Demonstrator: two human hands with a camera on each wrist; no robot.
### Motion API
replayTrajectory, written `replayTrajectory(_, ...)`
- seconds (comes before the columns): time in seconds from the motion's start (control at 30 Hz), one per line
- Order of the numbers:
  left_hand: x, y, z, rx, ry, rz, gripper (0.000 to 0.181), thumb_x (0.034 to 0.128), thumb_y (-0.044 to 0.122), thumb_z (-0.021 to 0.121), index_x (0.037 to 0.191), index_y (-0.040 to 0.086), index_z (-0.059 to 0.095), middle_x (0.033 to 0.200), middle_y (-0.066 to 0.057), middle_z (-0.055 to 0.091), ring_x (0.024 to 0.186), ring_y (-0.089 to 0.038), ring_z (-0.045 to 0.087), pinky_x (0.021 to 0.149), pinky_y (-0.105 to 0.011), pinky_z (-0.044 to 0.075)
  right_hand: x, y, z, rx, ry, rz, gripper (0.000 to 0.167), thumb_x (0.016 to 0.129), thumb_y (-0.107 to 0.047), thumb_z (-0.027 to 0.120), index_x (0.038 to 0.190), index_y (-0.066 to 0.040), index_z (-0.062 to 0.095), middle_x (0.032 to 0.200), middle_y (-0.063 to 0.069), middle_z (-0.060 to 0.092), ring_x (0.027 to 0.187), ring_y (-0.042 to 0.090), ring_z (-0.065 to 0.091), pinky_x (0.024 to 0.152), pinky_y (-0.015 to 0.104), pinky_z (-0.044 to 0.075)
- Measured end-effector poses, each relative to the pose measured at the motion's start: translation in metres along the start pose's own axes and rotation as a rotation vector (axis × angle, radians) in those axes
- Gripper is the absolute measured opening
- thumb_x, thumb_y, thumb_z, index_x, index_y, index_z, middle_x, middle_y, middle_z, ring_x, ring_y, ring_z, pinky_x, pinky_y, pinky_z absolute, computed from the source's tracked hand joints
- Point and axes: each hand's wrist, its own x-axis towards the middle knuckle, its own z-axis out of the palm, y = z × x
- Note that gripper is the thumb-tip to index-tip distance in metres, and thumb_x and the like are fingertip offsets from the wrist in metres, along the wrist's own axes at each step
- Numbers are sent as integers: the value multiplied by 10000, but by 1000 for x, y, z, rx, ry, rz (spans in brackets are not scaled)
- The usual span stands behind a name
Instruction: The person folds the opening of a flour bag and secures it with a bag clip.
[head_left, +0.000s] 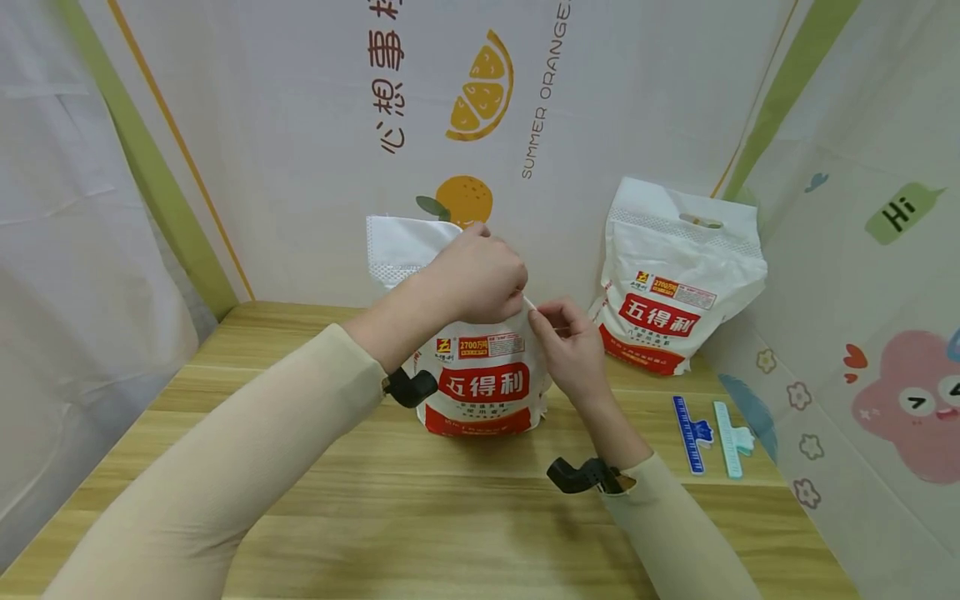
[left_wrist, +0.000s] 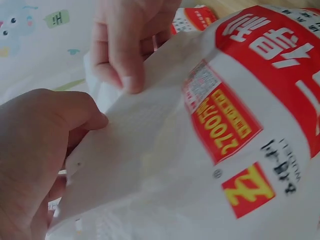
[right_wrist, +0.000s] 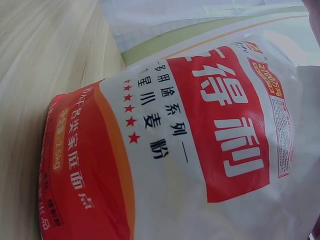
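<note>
Where the left hand [head_left: 483,279] grips it, the nearer bag [head_left: 486,385] is hidden.

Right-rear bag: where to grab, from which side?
Probably the handle slot in its top band, coming from the front and slightly above: the bag stands base-down on the table, and the slot faces the head camera, unobstructed.

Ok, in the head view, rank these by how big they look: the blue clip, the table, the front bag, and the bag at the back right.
1. Table
2. Front bag and back bag: too alike to rank; the front one is partly covered and nearer the camera.
3. Blue clip
</note>
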Motion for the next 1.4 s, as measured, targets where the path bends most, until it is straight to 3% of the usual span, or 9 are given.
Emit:
replayTrajectory(0.3,-3,-11,-6,-46,1,-42,227,1003,228,639,850,159,792,795,-2,729,827,-220,670,1088,-526,485,0,1,-2,-3,-23,32,191,1091,-220,696,1172,-48,713,1106,123,700,988,226,648,823,250,570)
replayTrajectory(0.73,-10,-13,-4,13,55,2,198,1082,229,662,1082,173,852,1016,-32,824,1031,-278,763,1142,-530,495,-1,10,-7,-5,-22,45,264,1085,-253,715,1227,-31,732,1129,165,735,967,177,672,810,209,581)
replayTrajectory(1.07,-10,-14,-3,-5,41,5,201,1094,237,651,1106,187,845,1023,-23,814,1055,-280,755,1152,-524,492,-10,34,-29,-111,-45,97,278,1090,-236,711,1221,-1,780,1094,205,762,921,157,698,804,179,591)
replayTrajectory(1.3,-11,-15,-2,-24,29,-2,202,1094,247,662,1148,185,846,1058,-28,820,1069,-278,754,1164,-521,487,-13,41,-37,-217,-57,172,276,1100,-265,696,1220,-38,797,1115,181,804,1058,346,750,825,174,565)
replayTrajectory(1.4,-11,-15,-2,-26,28,-5,201,1096,248,661,1144,183,846,1053,-35,817,1066,-280,752,1167,-520,486,-13,41,-36,-273,-47,181,256,1092,-277,708,1182,-58,807,1089,155,812,997,281,735,811,202,560)
